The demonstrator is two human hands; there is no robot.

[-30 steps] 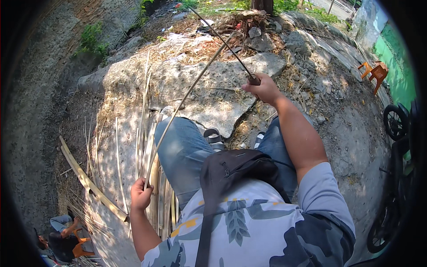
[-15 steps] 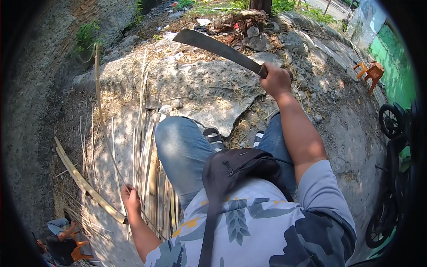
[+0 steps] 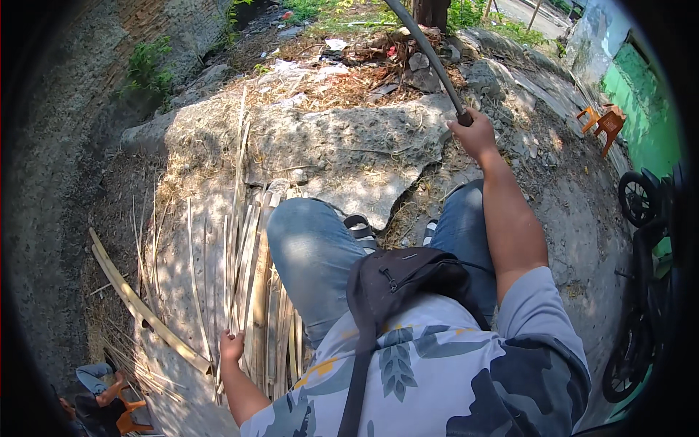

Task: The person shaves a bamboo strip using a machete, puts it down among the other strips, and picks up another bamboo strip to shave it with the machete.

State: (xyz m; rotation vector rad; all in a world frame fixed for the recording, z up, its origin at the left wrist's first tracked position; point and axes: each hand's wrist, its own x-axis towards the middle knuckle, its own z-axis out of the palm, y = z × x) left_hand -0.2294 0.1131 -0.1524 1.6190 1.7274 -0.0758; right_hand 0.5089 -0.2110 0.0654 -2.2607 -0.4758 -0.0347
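Note:
My right hand (image 3: 475, 134) grips the handle of a machete (image 3: 431, 57), held out ahead with its dark blade slanting up and left past the top edge. Low on the left is my left hand (image 3: 231, 346), its fingers closed beside a pile of long split bamboo strips (image 3: 258, 291). Whatever those fingers hold is too hard to pick out against the pile. The strips lie lengthwise along the left of my bent leg. Farther left, a wide curved split bamboo piece (image 3: 156, 321) rests on the ground.
A cracked concrete slab (image 3: 349, 149) lies ahead of my feet, with litter and a tree trunk (image 3: 431, 13) behind. Orange plastic chairs (image 3: 606, 127) and a motorbike (image 3: 632, 291) stand at right. Another person (image 3: 98, 393) sits at lower left. A rough wall (image 3: 65, 146) runs along the left.
The machete swung from pointing left to pointing steeply up, its blade now nearly edge-on. My left hand moved slightly right and down; the long thin strip it held no longer shows curving up at left.

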